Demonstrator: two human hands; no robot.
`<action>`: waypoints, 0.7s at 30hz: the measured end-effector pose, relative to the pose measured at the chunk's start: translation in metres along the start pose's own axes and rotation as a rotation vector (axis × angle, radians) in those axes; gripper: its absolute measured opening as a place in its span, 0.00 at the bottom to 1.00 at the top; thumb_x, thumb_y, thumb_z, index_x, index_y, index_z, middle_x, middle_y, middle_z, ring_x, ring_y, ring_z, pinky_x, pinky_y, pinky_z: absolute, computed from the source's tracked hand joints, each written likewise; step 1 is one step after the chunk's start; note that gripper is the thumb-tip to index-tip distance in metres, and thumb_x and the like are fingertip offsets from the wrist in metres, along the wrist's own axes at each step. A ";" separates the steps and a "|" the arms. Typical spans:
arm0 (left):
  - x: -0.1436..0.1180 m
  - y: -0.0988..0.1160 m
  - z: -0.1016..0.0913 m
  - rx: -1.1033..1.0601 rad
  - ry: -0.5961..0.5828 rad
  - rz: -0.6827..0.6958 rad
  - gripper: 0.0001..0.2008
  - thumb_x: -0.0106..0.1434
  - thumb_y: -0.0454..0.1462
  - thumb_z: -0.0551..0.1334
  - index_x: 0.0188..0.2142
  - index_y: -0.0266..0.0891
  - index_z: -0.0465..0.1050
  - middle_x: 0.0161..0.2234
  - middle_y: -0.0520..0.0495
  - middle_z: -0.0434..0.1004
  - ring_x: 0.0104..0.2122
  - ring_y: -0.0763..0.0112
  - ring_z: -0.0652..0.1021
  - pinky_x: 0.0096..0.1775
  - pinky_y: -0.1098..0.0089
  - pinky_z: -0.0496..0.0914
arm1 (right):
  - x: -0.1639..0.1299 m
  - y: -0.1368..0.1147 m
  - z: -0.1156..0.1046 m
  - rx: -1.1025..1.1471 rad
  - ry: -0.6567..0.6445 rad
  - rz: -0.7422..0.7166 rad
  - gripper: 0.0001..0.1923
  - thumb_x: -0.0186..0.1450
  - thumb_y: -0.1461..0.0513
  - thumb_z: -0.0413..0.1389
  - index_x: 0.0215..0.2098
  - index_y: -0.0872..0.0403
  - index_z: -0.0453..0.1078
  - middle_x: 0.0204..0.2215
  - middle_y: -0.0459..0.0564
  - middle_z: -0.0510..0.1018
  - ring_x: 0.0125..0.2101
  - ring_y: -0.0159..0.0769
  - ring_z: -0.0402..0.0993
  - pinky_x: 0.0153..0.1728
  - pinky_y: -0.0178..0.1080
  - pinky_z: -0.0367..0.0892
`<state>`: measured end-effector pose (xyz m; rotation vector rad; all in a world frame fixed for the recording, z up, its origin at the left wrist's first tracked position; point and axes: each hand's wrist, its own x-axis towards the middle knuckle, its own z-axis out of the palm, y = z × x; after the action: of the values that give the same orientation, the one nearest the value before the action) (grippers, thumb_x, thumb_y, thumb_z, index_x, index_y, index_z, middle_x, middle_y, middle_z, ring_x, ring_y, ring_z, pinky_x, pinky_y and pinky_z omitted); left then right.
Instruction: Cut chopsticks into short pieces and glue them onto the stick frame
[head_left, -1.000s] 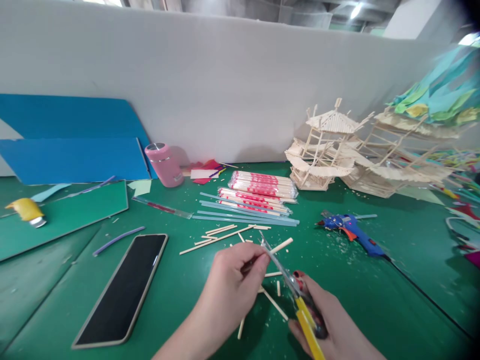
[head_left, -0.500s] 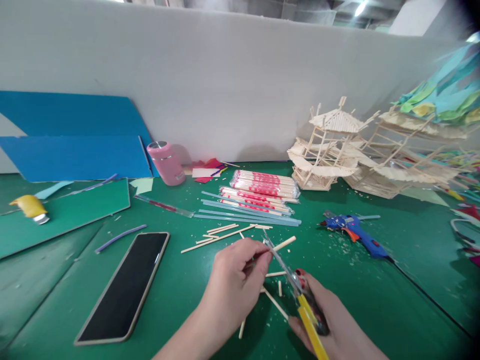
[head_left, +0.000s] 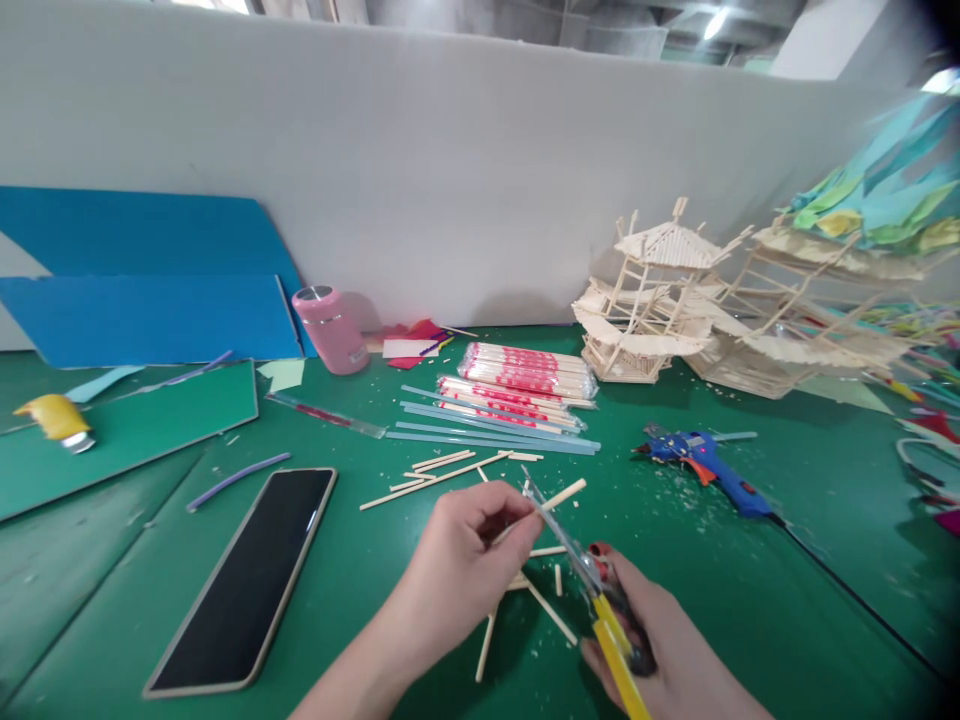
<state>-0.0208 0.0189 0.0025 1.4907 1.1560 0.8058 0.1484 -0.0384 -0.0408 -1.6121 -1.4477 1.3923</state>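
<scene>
Wooden stick [head_left: 561,494] pinched in left hand [head_left: 461,560], long axis running diagonal, free end pointing up-right away from the person, toward the glue gun [head_left: 701,458]. Stick sits just above the green table [head_left: 750,600], near front centre. Left fingers [head_left: 510,515] closed narrow on the stick's near end. Scissors [head_left: 581,570] cross the stick just beside those fingers, blades pointing up-left, yellow handle down-right. Right hand [head_left: 660,650] wrapped around the scissor handles, closed grip; blades look nearly shut at the stick, exact gap hard to tell.

Relative to the stick: cut stick pieces [head_left: 525,600] lie just below it under both hands, more loose sticks [head_left: 435,475] just left and beyond. Pale blue rods [head_left: 495,430] beyond those, then wrapped chopstick packs [head_left: 525,375] touching the rods. Blue glue gun to the right, apart, cord trailing right. Stick-built pavilion models [head_left: 652,300] far right-back against the wall. Phone [head_left: 247,575] face up, well to the left. Purple strip [head_left: 236,480] just beyond the phone. Pink bottle [head_left: 330,330] back-left, blue boards [head_left: 142,280] leaning further left, yellow object [head_left: 56,420] at far left edge.
</scene>
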 end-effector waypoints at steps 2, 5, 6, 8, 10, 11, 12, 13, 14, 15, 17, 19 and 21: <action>-0.001 -0.001 0.001 0.070 0.016 0.048 0.09 0.59 0.37 0.55 0.26 0.35 0.69 0.22 0.52 0.66 0.23 0.75 0.64 0.25 0.74 0.57 | 0.001 -0.003 -0.003 -0.067 -0.017 0.008 0.16 0.50 0.59 0.54 0.36 0.54 0.60 0.31 0.49 0.72 0.31 0.34 0.69 0.31 0.31 0.66; -0.001 -0.002 -0.003 0.010 -0.048 0.026 0.10 0.59 0.37 0.54 0.25 0.35 0.69 0.20 0.54 0.63 0.21 0.77 0.62 0.23 0.75 0.55 | 0.001 -0.004 -0.007 -0.151 -0.050 0.008 0.18 0.50 0.59 0.53 0.40 0.54 0.60 0.35 0.52 0.73 0.33 0.35 0.70 0.32 0.32 0.66; 0.000 -0.002 -0.005 -0.036 -0.080 0.000 0.10 0.59 0.38 0.54 0.25 0.35 0.68 0.19 0.55 0.62 0.20 0.78 0.61 0.22 0.76 0.55 | 0.000 -0.003 -0.007 -0.154 -0.056 -0.009 0.19 0.50 0.59 0.53 0.40 0.55 0.59 0.35 0.51 0.73 0.33 0.35 0.70 0.32 0.32 0.66; 0.002 -0.001 -0.006 -0.106 -0.127 -0.051 0.11 0.59 0.39 0.55 0.24 0.35 0.67 0.18 0.56 0.60 0.19 0.79 0.60 0.21 0.76 0.53 | -0.001 0.001 -0.005 -0.145 -0.041 -0.045 0.19 0.51 0.59 0.53 0.40 0.54 0.59 0.32 0.49 0.73 0.30 0.33 0.70 0.31 0.31 0.66; 0.003 0.000 -0.006 -0.115 -0.135 -0.080 0.11 0.59 0.39 0.55 0.24 0.35 0.67 0.18 0.56 0.61 0.19 0.79 0.60 0.21 0.76 0.53 | -0.001 0.005 -0.003 -0.118 -0.016 -0.068 0.17 0.51 0.59 0.53 0.38 0.54 0.59 0.29 0.48 0.73 0.29 0.33 0.70 0.31 0.31 0.66; 0.002 0.000 -0.004 -0.100 -0.120 -0.080 0.11 0.59 0.39 0.55 0.24 0.35 0.67 0.18 0.55 0.61 0.19 0.78 0.61 0.22 0.76 0.54 | -0.001 0.006 -0.002 -0.102 -0.001 -0.074 0.16 0.51 0.59 0.53 0.37 0.54 0.60 0.28 0.48 0.72 0.30 0.34 0.70 0.31 0.31 0.66; 0.002 0.000 -0.002 -0.077 -0.093 -0.065 0.10 0.59 0.39 0.54 0.25 0.35 0.67 0.19 0.54 0.62 0.20 0.78 0.62 0.23 0.75 0.55 | 0.000 0.006 -0.001 -0.091 0.006 -0.072 0.16 0.51 0.59 0.54 0.37 0.54 0.60 0.28 0.48 0.72 0.31 0.34 0.70 0.32 0.31 0.66; 0.001 0.000 -0.001 -0.041 -0.057 -0.039 0.10 0.60 0.38 0.54 0.26 0.35 0.68 0.20 0.54 0.63 0.21 0.77 0.62 0.23 0.75 0.55 | 0.000 0.006 -0.001 -0.089 0.007 -0.061 0.15 0.51 0.59 0.54 0.37 0.54 0.60 0.28 0.48 0.73 0.31 0.34 0.70 0.31 0.31 0.67; 0.000 0.000 0.001 0.000 -0.019 -0.008 0.10 0.60 0.38 0.53 0.27 0.35 0.68 0.21 0.54 0.63 0.22 0.77 0.62 0.24 0.75 0.56 | 0.000 0.004 -0.002 -0.096 -0.001 -0.044 0.16 0.51 0.59 0.54 0.37 0.54 0.61 0.28 0.48 0.73 0.30 0.34 0.70 0.31 0.31 0.67; -0.001 0.000 0.002 0.038 0.014 0.022 0.10 0.60 0.38 0.53 0.27 0.36 0.68 0.21 0.54 0.63 0.22 0.77 0.62 0.24 0.75 0.55 | 0.001 0.002 -0.003 -0.111 -0.006 -0.026 0.17 0.51 0.59 0.54 0.38 0.54 0.61 0.29 0.48 0.73 0.30 0.34 0.70 0.31 0.31 0.67; -0.003 0.000 0.000 0.066 0.029 0.045 0.10 0.61 0.37 0.53 0.26 0.36 0.68 0.20 0.55 0.60 0.22 0.77 0.60 0.24 0.75 0.54 | 0.000 -0.002 -0.006 -0.147 -0.004 -0.006 0.20 0.51 0.59 0.56 0.41 0.54 0.62 0.30 0.48 0.74 0.29 0.33 0.71 0.31 0.31 0.67; -0.002 0.000 -0.004 -0.013 -0.039 0.005 0.11 0.60 0.38 0.54 0.25 0.36 0.67 0.19 0.56 0.59 0.21 0.78 0.58 0.23 0.75 0.53 | -0.001 -0.004 -0.008 -0.164 0.013 -0.021 0.22 0.50 0.59 0.57 0.43 0.53 0.62 0.32 0.48 0.74 0.31 0.34 0.71 0.31 0.31 0.67; 0.000 0.000 -0.008 -0.167 -0.146 -0.061 0.11 0.59 0.39 0.55 0.24 0.36 0.66 0.17 0.57 0.58 0.18 0.79 0.57 0.21 0.76 0.52 | -0.003 -0.002 -0.008 -0.157 0.030 -0.032 0.21 0.50 0.59 0.57 0.43 0.53 0.63 0.30 0.47 0.74 0.29 0.33 0.70 0.29 0.30 0.66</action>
<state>-0.0281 0.0210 0.0041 1.3470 0.9960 0.7219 0.1551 -0.0389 -0.0355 -1.6904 -1.5926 1.2574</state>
